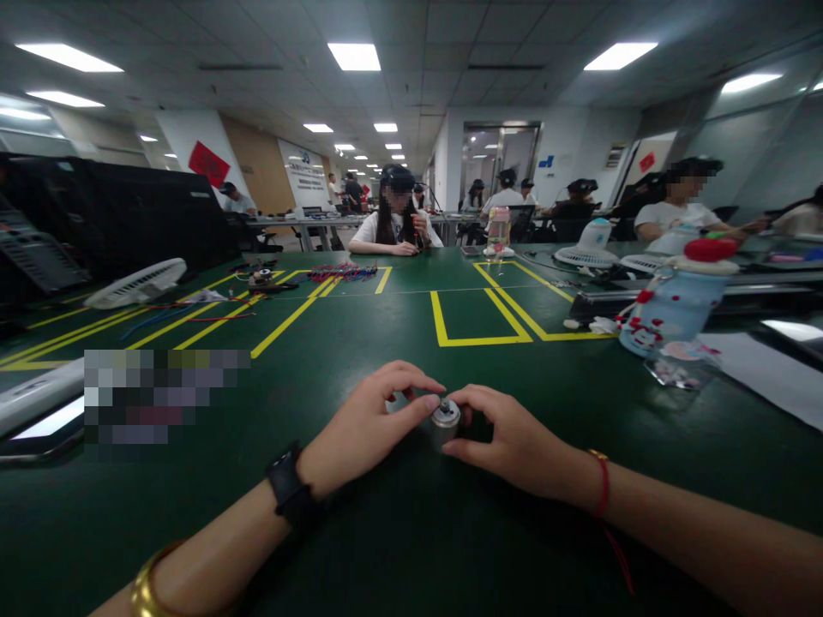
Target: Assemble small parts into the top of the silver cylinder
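A small silver cylinder, which looks like an electric motor [444,433], stands upright on the green table, with a short shaft or gear on its top. My right hand [505,437] grips its side between thumb and fingers. My left hand [379,411] is curled at its upper left, thumb and fingertips closed around the top near the shaft. Whether a tiny part sits between those left fingertips is hidden.
Yellow tape lines mark the green table [334,343]. A blue bottle [681,300] and a small clear box [678,368] stand at right. On the left lie a white fan [138,283], loose wires [219,317] and a tablet [48,420]. Across the table sits a person [392,227].
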`<action>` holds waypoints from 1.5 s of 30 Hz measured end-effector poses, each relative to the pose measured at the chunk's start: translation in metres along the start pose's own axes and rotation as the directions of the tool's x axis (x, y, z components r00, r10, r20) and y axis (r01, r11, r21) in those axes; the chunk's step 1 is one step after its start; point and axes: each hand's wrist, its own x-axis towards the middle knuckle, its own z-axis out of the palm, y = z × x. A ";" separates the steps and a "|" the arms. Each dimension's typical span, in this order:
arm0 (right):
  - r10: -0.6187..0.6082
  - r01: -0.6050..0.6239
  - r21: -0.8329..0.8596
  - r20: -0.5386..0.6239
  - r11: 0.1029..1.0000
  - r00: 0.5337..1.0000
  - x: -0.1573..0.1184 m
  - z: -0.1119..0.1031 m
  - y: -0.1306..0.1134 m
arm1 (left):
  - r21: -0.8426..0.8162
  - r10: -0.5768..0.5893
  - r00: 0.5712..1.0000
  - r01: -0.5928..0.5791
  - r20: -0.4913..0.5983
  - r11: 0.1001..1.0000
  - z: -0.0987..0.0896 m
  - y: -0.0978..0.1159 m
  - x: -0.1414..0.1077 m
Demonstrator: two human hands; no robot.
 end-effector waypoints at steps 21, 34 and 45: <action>-0.006 0.006 -0.032 0.009 0.999 1.000 -0.001 0.001 0.000 | -0.018 -0.007 1.000 0.007 0.004 1.000 0.003 0.005 -0.001; 0.046 -0.045 -0.016 0.030 0.999 0.999 -0.002 -0.001 -0.003 | -0.010 -0.088 0.994 0.088 -0.070 0.996 -0.011 -0.019 -0.005; 0.036 -0.037 0.007 0.038 0.999 0.999 -0.003 -0.003 0.000 | 0.037 -0.013 0.979 0.006 0.206 0.999 -0.009 -0.036 -0.008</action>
